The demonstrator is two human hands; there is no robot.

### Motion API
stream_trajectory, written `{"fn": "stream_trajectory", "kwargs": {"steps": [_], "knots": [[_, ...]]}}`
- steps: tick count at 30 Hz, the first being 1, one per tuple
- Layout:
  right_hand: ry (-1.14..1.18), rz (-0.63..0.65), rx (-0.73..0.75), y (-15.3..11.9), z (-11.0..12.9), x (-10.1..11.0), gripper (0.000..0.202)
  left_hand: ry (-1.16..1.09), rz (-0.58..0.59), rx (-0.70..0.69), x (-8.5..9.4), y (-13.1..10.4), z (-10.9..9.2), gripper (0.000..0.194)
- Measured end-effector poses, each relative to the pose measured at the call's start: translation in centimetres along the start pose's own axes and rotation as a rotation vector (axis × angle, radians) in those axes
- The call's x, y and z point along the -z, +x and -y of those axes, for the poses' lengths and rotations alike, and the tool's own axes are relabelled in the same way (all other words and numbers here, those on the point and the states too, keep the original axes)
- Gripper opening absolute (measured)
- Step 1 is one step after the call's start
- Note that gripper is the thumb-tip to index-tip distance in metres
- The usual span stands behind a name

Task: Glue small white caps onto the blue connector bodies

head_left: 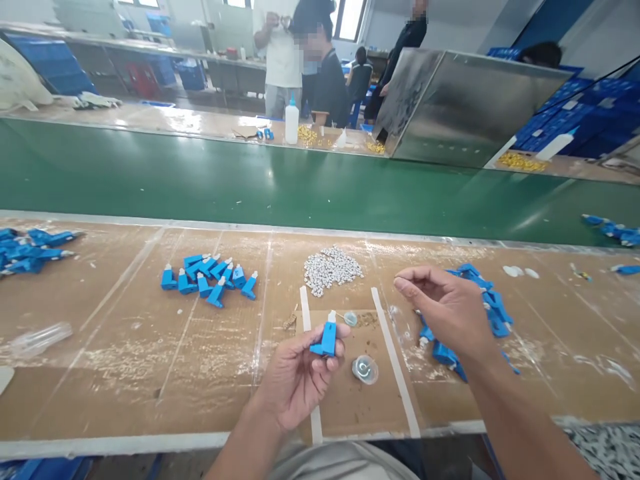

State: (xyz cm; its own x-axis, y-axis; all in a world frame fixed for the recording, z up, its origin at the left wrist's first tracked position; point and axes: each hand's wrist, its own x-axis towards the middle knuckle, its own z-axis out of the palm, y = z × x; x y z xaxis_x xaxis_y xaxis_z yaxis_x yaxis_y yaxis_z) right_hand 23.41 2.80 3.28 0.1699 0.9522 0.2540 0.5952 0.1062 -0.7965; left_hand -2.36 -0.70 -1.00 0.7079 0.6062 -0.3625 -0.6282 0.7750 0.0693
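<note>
My left hand point(300, 377) grips a small blue plastic part point(329, 339) between thumb and fingers. Its white tip points upward and a short foot juts out to the left. To the right, my right hand point(445, 303) hovers above the table with thumb and forefinger pinched. Whatever is between those fingertips, if anything, is too small to make out. Below and behind that hand lies a heap of similar blue parts point(497, 313), partly hidden by it. Between the hands, farther back, is a pile of small grey-white pieces point(331, 268).
A small clear dish point(365, 369) and a little round lid point(350, 319) lie between tape strips. More blue parts point(203, 273) sit at left, near a clear plastic tube point(43, 339). A green belt point(250, 180) runs behind; beyond it stand a white bottle point(291, 121), a metal box point(460, 107) and several people.
</note>
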Motion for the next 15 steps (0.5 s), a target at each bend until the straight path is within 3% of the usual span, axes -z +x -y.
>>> {"fn": "stream_trajectory", "kwargs": {"steps": [5, 8, 15], "knots": [[-0.315, 0.257, 0.056, 4.7, -3.1, -0.9, 0.015, -0.024, -0.051, -0.179, 0.2, -0.1, -0.9, 0.027], [-0.385, 0.311, 0.070, 6.9, -4.8, -2.2, 0.009, -0.002, -0.145, -0.252, 0.5, 0.4, -1.0, 0.026], [-0.443, 0.392, 0.071, 6.7, -5.6, -5.5, 0.015, 0.038, -0.227, -0.282, 0.6, 0.7, -0.6, 0.022]]}}
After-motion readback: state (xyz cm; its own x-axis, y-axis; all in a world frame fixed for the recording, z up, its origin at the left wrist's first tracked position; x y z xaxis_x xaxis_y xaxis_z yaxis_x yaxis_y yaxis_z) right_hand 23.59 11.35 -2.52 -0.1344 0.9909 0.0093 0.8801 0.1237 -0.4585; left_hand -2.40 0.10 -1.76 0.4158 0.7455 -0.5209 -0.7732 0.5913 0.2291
